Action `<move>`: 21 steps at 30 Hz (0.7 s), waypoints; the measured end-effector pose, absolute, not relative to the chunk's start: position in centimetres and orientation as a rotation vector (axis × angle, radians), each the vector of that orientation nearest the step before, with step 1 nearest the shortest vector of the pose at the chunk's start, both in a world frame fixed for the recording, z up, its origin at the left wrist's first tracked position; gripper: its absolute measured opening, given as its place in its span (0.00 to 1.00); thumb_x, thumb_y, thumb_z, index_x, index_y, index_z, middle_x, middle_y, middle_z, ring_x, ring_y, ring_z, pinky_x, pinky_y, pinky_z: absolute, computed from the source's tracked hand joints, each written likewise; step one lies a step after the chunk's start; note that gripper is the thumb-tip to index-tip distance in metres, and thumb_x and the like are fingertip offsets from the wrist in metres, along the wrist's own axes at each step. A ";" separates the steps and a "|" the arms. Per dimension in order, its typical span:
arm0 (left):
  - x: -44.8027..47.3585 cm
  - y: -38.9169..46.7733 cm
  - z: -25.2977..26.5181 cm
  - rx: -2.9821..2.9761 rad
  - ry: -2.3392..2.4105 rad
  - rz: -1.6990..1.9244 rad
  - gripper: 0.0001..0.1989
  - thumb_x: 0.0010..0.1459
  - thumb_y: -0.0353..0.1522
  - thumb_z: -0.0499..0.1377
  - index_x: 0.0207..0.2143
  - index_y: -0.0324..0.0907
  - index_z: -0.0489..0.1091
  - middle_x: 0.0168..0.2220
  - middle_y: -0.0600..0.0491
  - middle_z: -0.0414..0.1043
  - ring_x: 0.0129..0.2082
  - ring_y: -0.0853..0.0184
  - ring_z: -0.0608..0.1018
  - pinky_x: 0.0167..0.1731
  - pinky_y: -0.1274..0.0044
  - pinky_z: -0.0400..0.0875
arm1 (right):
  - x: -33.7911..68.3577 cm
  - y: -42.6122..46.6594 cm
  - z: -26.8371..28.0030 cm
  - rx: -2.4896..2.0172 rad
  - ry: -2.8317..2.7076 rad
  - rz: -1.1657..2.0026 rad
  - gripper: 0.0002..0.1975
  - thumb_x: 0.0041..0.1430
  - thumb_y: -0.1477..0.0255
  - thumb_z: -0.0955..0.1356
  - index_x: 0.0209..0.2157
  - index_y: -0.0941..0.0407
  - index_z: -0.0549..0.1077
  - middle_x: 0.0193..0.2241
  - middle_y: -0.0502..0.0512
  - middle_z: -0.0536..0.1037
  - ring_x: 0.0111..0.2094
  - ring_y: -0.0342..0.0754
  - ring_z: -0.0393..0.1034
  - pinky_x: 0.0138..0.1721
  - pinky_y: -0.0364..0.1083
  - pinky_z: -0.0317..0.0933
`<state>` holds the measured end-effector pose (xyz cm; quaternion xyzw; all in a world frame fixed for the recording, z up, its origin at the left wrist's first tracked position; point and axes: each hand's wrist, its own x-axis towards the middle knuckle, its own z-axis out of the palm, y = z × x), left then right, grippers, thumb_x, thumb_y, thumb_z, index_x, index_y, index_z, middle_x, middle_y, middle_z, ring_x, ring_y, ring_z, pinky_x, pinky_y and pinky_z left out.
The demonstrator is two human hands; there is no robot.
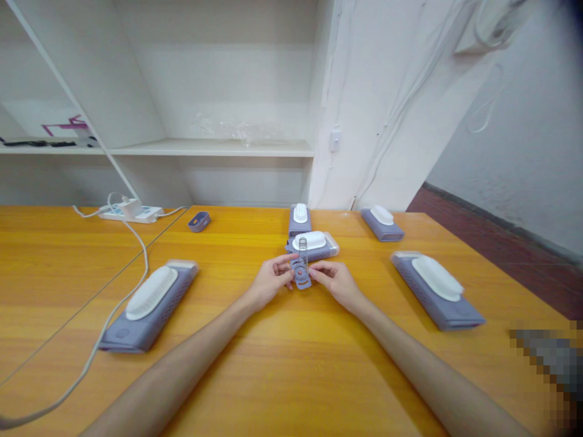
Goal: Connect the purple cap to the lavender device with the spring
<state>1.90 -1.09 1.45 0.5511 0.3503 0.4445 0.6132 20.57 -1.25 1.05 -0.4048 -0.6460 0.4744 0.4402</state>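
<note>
Fig.: fingers of left hand (pixel 272 280) & right hand (pixel 334 278) pinch small purple slotted part (pixel 302 272) from both sides, frame centre, just above worktop (pixel 291 364). Looks light, stiff thin plastic, prob. snappable; hold by edges. Purple-white device (pixel 314 244) just behind.

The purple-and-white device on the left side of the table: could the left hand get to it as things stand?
Probably yes. That device lies in the open beside the left forearm, with only bare table between. But the left hand shares a grip on a small purple part with the right hand.
</note>
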 end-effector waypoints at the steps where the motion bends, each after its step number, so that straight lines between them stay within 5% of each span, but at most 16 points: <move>1: 1.9 -1.1 1.5 1.271 0.806 1.023 0.28 0.46 0.36 0.63 0.50 0.34 0.64 0.29 0.50 0.71 0.22 0.73 0.71 0.22 0.80 0.65 | 20.6 -1.3 1.1 -1.003 -1.603 1.178 0.12 0.50 0.63 0.68 0.30 0.58 0.75 0.30 0.54 0.78 0.31 0.47 0.71 0.36 0.46 0.64; 21: 1.7 -1.2 1.4 1.327 0.743 0.953 0.28 0.48 0.39 0.63 0.50 0.36 0.63 0.29 0.49 0.72 0.26 0.70 0.73 0.26 0.79 0.65 | 20.7 -1.1 0.9 -1.051 -1.693 1.117 0.11 0.51 0.64 0.67 0.27 0.59 0.72 0.25 0.51 0.75 0.28 0.45 0.68 0.32 0.44 0.62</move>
